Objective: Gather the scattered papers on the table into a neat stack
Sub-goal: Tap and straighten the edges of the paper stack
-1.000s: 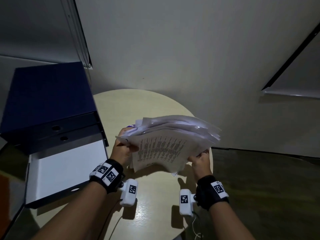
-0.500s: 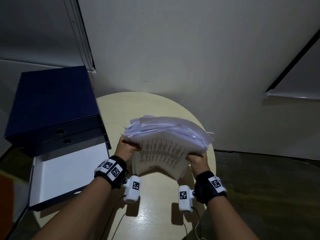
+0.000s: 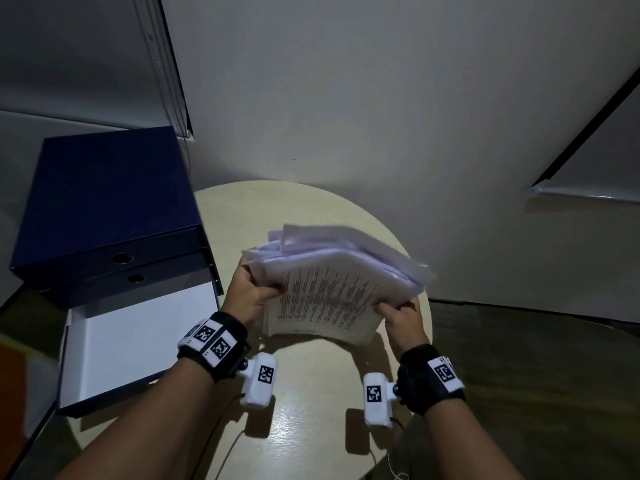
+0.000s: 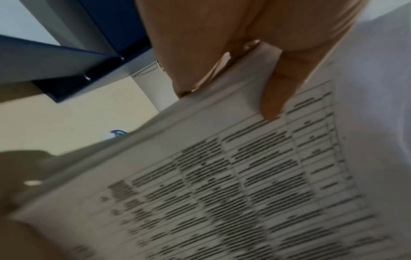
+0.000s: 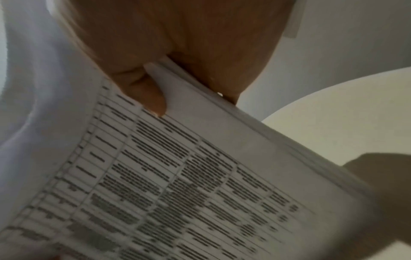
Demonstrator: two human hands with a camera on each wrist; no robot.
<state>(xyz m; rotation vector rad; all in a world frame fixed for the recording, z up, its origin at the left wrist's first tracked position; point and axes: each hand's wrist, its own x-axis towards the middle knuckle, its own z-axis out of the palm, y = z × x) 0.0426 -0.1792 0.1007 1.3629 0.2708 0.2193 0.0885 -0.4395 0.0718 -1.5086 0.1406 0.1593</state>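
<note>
A thick bundle of papers [image 3: 332,289] stands on edge over the round cream table [image 3: 311,403], its front sheet printed with a table of text. Its upper sheets fan out unevenly toward the far right. My left hand [image 3: 251,292] grips the bundle's left edge, thumb on the printed face. My right hand [image 3: 400,315] grips the right edge the same way. In the left wrist view my left hand [image 4: 251,73] pinches the papers [image 4: 222,184], thumb on the print. In the right wrist view my right hand [image 5: 177,77] pinches the papers [image 5: 177,176] at their edge.
A dark blue file box [image 3: 104,202] with an open white-lined drawer [image 3: 138,344] stands on the table's left side. A grey wall rises just behind the table. Dark floor lies to the right. Bare tabletop shows in front of the bundle.
Both hands have brought the bundle lower and more upright, with its bottom edge now near or on the tabletop. The fanned top sheets have drawn closer together.
</note>
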